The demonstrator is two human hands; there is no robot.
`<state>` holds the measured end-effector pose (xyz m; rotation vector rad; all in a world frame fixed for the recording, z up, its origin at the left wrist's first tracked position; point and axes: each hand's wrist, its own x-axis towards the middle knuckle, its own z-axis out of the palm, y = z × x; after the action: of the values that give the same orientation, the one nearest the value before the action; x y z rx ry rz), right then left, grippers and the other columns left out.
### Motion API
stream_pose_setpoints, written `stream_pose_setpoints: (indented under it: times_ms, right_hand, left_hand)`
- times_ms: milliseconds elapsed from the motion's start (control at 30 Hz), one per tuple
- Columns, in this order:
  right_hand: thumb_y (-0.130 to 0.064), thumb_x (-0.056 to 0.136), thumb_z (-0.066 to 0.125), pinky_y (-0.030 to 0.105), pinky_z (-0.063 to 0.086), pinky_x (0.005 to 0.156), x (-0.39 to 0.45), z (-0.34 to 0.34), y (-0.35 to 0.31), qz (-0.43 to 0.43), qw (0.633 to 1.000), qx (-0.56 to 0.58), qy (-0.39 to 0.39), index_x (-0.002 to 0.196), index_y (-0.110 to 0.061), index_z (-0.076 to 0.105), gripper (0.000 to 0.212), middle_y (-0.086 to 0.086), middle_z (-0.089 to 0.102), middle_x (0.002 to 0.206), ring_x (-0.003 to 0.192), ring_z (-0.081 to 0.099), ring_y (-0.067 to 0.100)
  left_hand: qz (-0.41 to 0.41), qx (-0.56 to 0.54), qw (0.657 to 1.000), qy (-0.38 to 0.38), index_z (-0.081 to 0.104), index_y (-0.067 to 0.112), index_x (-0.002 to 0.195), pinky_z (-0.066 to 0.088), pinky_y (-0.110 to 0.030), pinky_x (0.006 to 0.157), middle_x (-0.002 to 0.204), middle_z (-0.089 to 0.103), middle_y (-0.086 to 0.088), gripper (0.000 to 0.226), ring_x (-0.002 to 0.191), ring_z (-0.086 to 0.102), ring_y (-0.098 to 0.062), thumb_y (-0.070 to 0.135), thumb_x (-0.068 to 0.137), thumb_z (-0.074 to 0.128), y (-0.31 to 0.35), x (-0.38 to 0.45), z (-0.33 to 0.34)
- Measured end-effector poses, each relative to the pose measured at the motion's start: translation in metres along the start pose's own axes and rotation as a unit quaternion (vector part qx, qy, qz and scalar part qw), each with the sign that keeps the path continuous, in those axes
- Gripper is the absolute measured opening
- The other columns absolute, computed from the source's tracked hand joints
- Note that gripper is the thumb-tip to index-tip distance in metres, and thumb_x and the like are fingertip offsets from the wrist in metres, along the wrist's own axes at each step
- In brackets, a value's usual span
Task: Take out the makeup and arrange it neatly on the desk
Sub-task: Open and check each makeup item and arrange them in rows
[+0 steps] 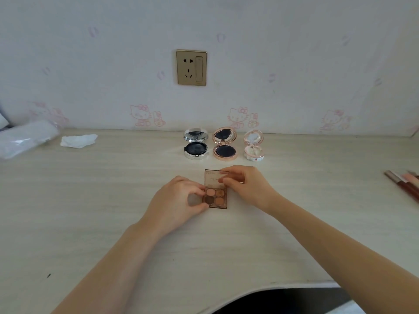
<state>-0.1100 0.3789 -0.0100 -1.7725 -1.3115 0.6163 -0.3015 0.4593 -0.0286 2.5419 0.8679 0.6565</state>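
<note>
The eyeshadow palette [215, 196] lies near the middle of the worktop [90, 211], its clear lid tilted up and open over four pans of brown and peach shadow. The left hand [179, 200] has its grip closed on the palette's left edge, thumb and fingertips pinching the base to steady it. The right hand [247, 184] pinches the raised lid near its upper right corner, fingers curled round it.

Behind the palette, close to the wall, three round compacts stand in a row, all opened with mirrors up: a silver compact [195, 145], a rose-gold compact [225, 143] beside it, and a smaller white floral compact [254, 145] on the right. They sit evenly spaced, so that part of the arranging looks done. The palette seems to be the fourth piece being set out, and I judge the task roughly at its midpoint.

At the far right edge lies a cluster of lip pencils [405, 184], at least three, not yet lined up. Off to the left are one crumpled tissue [78, 140] and one plastic bag [25, 139].
</note>
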Motion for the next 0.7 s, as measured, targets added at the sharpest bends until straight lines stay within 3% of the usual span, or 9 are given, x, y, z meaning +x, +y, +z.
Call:
stream_pose_setpoints:
  times_ms: [133, 267, 333, 700]
  right_hand:
    - [-0.017, 0.09, 0.062, 0.014, 0.045, 0.087, -0.014, 0.004, 0.007, 0.006, 0.996, -0.074, 0.051, 0.133, -0.016, 0.053, 0.043, -0.003, 0.065, 0.116, 0.098, 0.06, 0.009]
    - [-0.03, 0.092, 0.059, 0.025, 0.038, 0.101, -0.039, 0.011, 0.017, -0.033, 0.984, -0.167, 0.043, 0.145, -0.02, 0.035, 0.059, -0.005, 0.055, 0.133, 0.121, 0.049, 0.015]
    - [-0.037, 0.092, 0.057, 0.023, 0.031, 0.104, -0.047, 0.015, 0.018, -0.065, 0.977, -0.2, 0.043, 0.147, -0.02, 0.029, 0.064, -0.005, 0.05, 0.139, 0.13, 0.039, 0.014]
    - [-0.04, 0.092, 0.056, 0.019, 0.022, 0.104, -0.04, 0.02, 0.019, -0.107, 0.958, -0.265, 0.03, 0.149, -0.014, 0.026, 0.07, 0.002, 0.046, 0.138, 0.129, 0.033, 0.019]
  left_hand:
    - [-0.006, -0.013, 1.0, 0.005, 0.074, 0.029, 0.094, 0.048, -0.032, 0.088, 0.104, 0.066, 0.026, 0.024, 0.104, 0.053, -0.003, 0.037, 0.072, 0.078, 0.0, -0.001, 0.001]
    - [0.001, -0.005, 1.0, 0.004, 0.073, 0.032, 0.097, 0.047, -0.032, 0.089, 0.105, 0.066, 0.025, 0.024, 0.106, 0.052, -0.003, 0.036, 0.073, 0.076, 0.001, -0.001, 0.001]
    - [0.002, -0.003, 1.0, 0.003, 0.071, 0.035, 0.1, 0.047, -0.032, 0.089, 0.106, 0.065, 0.024, 0.027, 0.107, 0.052, -0.004, 0.036, 0.074, 0.075, 0.002, -0.002, 0.001]
    - [0.008, -0.024, 1.0, 0.01, 0.073, 0.031, 0.098, 0.044, -0.026, 0.093, 0.108, 0.062, 0.026, 0.024, 0.109, 0.05, -0.002, 0.033, 0.074, 0.076, 0.001, -0.002, 0.004]
